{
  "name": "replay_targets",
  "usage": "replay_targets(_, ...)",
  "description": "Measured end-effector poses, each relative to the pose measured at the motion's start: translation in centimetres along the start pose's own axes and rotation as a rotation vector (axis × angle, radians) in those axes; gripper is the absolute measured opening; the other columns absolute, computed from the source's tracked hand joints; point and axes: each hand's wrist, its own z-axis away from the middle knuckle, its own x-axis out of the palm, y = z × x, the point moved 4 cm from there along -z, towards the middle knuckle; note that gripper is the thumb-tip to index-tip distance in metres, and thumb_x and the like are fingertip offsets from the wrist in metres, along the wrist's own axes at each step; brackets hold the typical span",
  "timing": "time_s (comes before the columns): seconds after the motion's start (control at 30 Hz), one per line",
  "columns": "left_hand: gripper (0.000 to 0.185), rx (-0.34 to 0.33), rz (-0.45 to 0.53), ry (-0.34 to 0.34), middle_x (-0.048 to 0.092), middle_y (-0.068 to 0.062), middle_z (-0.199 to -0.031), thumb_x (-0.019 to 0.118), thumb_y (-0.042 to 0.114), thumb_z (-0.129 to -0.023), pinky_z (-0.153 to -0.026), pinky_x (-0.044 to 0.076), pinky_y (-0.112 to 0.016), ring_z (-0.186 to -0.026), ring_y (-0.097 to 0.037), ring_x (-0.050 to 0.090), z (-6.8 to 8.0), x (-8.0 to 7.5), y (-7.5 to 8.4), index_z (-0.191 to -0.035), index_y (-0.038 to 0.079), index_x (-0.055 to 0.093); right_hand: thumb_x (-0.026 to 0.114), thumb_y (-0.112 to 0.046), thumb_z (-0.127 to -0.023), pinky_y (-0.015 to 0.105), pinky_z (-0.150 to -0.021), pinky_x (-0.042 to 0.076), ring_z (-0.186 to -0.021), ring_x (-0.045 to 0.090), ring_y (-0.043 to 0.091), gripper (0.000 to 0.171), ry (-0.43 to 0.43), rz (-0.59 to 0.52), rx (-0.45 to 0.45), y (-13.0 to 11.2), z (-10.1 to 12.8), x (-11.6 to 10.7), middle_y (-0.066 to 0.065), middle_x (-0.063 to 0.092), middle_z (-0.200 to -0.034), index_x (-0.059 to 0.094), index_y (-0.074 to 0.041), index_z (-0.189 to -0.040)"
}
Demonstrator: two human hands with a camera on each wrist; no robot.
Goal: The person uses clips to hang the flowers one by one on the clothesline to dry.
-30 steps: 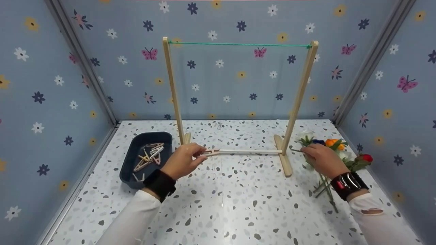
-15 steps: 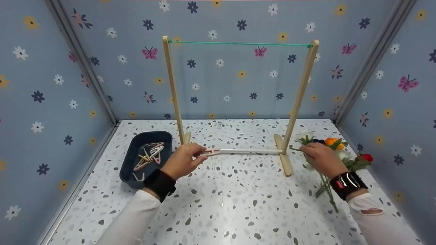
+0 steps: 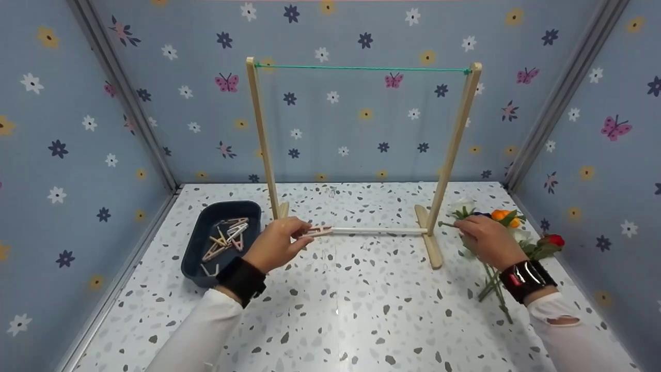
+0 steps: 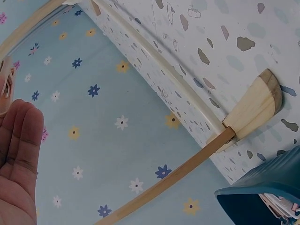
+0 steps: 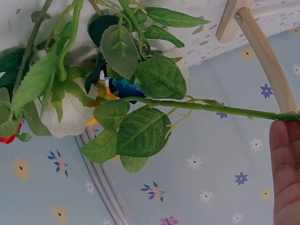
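Observation:
My left hand (image 3: 281, 243) pinches a pink clothespin (image 3: 321, 231) in front of the rack's white crossbar (image 3: 382, 230). In the left wrist view the clothespin (image 4: 6, 86) shows only partly at the edge, beside the fingertips. Over on the right, my right hand (image 3: 490, 243) pinches the green stem (image 5: 211, 108) of an artificial flower near its end. Leaves grow along that stem, which runs back to the bunch; which bloom it bears I cannot tell. Around this hand lie a red rose (image 3: 554, 240), an orange flower (image 3: 506, 217) and white flowers (image 3: 463, 205).
A wooden rack with a left post (image 3: 263, 139) and a right post (image 3: 454, 150) stands at the back. A green string (image 3: 361, 67) spans its top. Left of it, a dark blue bin (image 3: 192, 258) contains several clothespins (image 3: 222, 242). Patterned walls enclose the speckled table (image 3: 361, 320).
Both hands stay almost where they were, still holding the clothespin and the flower stem. The stem's tip beside the right fingers has risen slightly.

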Motion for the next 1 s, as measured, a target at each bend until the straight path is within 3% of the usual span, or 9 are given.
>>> replay_targets(0.13, 0.014, 0.005, 0.011, 0.002, 0.077, -0.015, -0.1, 0.079, 0.009, -0.099, -0.08, 0.065, -0.043, -0.088, -0.026, 0.075, 0.0, -0.1, 0.0, -0.11, 0.001, 0.078, 0.081, 0.009, -0.09, 0.05, -0.076, 0.064, -0.089, 0.075, 0.034, 0.028, 0.035, -0.001, -0.008, -0.4, -0.7, -0.6, 0.015, 0.077, -0.098, 0.081, -0.003, -0.115)
replay_targets(0.3, 0.014, 0.012, 0.01, 0.013, 0.077, -0.014, -0.1, 0.079, 0.009, -0.099, -0.08, 0.065, -0.044, -0.089, -0.026, 0.075, -0.2, -0.4, 0.1, -0.11, 0.001, 0.078, 0.083, 0.01, -0.088, 0.047, -0.07, 0.063, -0.084, 0.074, 0.034, 0.026, 0.135, 0.008, -0.089, -1.5, -1.8, -1.7, 0.016, 0.076, -0.094, 0.081, -0.001, -0.112)
replay_targets(0.63, 0.018, 0.023, -0.005, 0.038, 0.077, -0.015, -0.1, 0.081, 0.007, -0.097, -0.081, 0.065, -0.041, -0.088, -0.027, 0.075, -0.9, -1.5, 0.6, -0.112, -0.002, 0.078, 0.078, 0.01, -0.092, 0.05, -0.072, 0.062, -0.09, 0.074, 0.038, 0.024, 0.235, -0.017, -0.15, -4.2, -5.2, -4.3, 0.019, 0.076, -0.097, 0.079, 0.001, -0.114)
replay_targets(1.0, 0.018, 0.06, 0.01, 0.044, 0.078, -0.019, -0.104, 0.078, 0.007, -0.1, -0.083, 0.066, -0.046, -0.09, -0.031, 0.077, -2.7, -3.8, 1.9, -0.114, -0.004, 0.077, 0.073, 0.011, -0.095, 0.05, -0.071, 0.062, -0.085, 0.072, 0.037, 0.02, 0.311, -0.097, -0.2, -8.8, -9.5, -6.8, 0.022, 0.075, -0.098, 0.076, 0.007, -0.114)
